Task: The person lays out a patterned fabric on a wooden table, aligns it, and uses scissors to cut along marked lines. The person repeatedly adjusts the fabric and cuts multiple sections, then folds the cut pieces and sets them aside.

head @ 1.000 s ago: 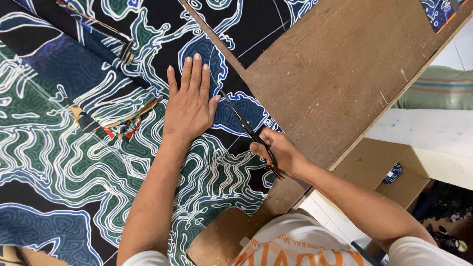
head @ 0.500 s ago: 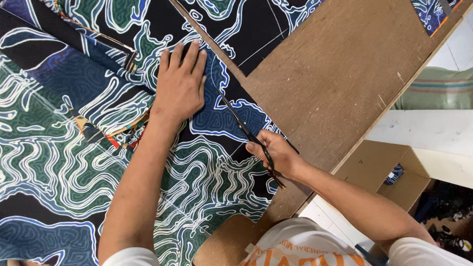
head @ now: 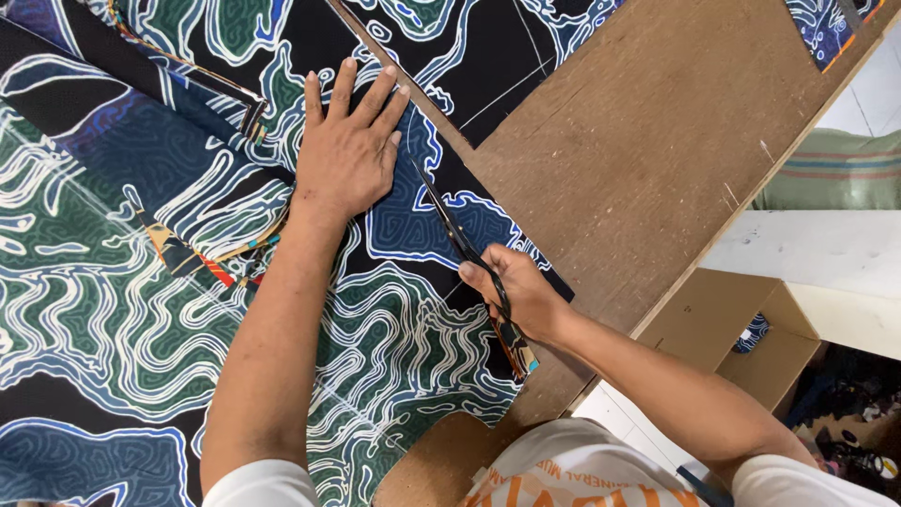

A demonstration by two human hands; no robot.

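While the left hand (head: pixel 345 155) presses the patterned fabric (head: pixel 131 310) flat with fingers spread, the right hand (head: pixel 521 296), fingers clamped on scissors (head: pixel 460 239), is cutting; the next snip needs the blades kept on the chalk line.

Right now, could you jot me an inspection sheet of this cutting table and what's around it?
Surface: brown wooden board, worn and scratched.
Job's things: patterned cloth, black with white, green and blue wavy lines; scissors with blades in the cloth.
Clutter: small patterned scrap at the far corner.
Fingers: left hand pressed flat on the cloth; right hand gripping the scissors.
Cables: nothing seen.
Surroundings: open cardboard box, striped sack.
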